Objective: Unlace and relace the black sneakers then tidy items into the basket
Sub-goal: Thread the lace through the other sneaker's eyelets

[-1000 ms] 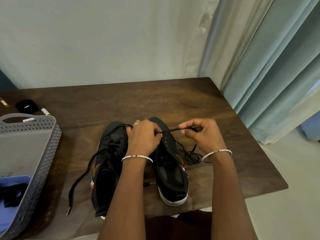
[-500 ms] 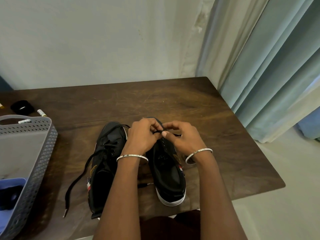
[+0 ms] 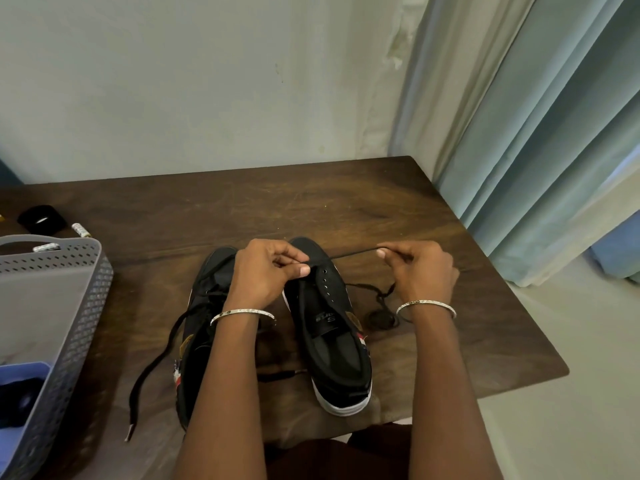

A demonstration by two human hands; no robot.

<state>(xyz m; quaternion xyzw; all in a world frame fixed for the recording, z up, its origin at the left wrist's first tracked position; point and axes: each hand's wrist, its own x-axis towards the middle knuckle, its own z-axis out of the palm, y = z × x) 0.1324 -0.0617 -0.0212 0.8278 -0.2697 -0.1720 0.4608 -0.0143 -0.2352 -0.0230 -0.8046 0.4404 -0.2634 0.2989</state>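
Note:
Two black sneakers lie side by side on the brown table (image 3: 346, 209), toes pointing away from me. The right sneaker (image 3: 332, 348) has empty eyelets along its right side and a white sole. My left hand (image 3: 266, 271) rests over its toe end and pinches the black lace (image 3: 349, 254) near the front eyelets. My right hand (image 3: 422, 268) pinches the same lace farther right, and it runs taut between the two hands. The rest of that lace lies coiled beside the shoe under my right wrist. The left sneaker (image 3: 204, 341) is partly hidden by my left arm; its loose lace (image 3: 156, 362) trails toward the table's front edge.
A grey perforated basket (image 3: 83, 320) stands at the left edge, holding a blue item and something dark. Behind it lie a black round object (image 3: 41, 218) and a small white tube (image 3: 80, 230). A pale curtain (image 3: 540, 133) hangs to the right of the table.
My right hand has moved right, away from my left hand, drawing the lace out taut across the toe of the right sneaker. My left hand stays at the eyelets.

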